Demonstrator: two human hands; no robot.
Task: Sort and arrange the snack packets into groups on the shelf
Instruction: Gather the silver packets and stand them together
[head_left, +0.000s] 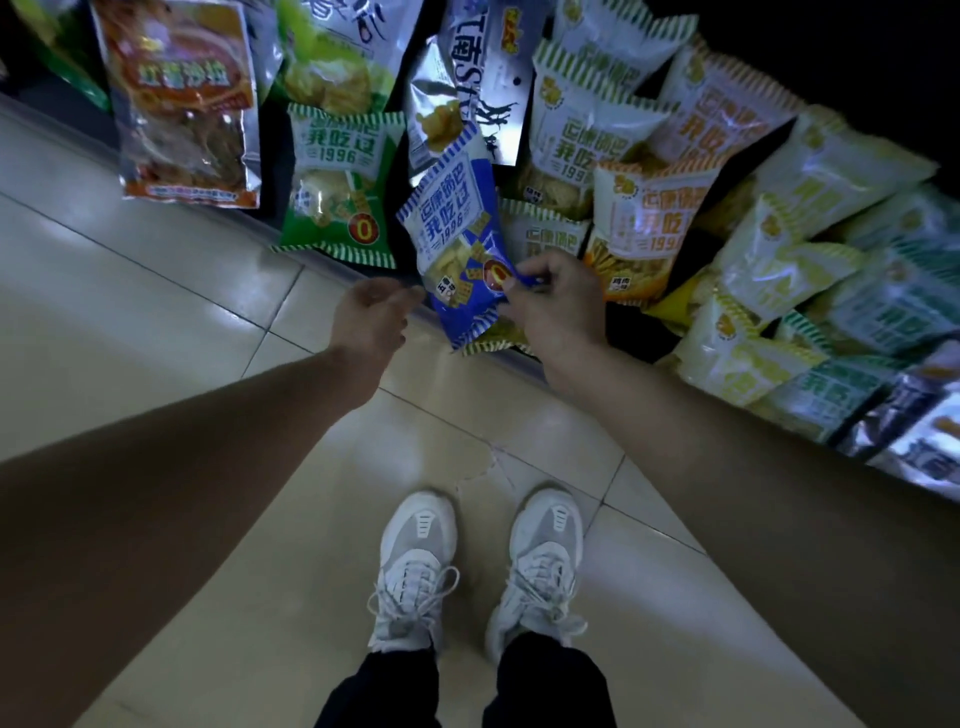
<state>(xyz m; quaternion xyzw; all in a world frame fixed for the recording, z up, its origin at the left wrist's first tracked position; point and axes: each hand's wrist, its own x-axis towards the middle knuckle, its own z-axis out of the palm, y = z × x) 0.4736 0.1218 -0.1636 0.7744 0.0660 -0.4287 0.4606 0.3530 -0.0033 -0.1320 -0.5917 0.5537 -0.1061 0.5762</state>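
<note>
The floor (171, 322) is laid with large pale beige tiles, glossy, with thin dark grout lines running on the slant. Soft whitish patches of reflected light sit on them, and a faint crack-like mark (485, 465) shows near one joint. A low dark shelf (267, 174) runs along the floor's far edge. Beyond it, the upper right falls into blackness (857, 57). The light is dim overall.

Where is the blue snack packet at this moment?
Head view, centre: the blue packet is pinched by the right hand, with the green packet to its left and the orange packet to its right.
</note>
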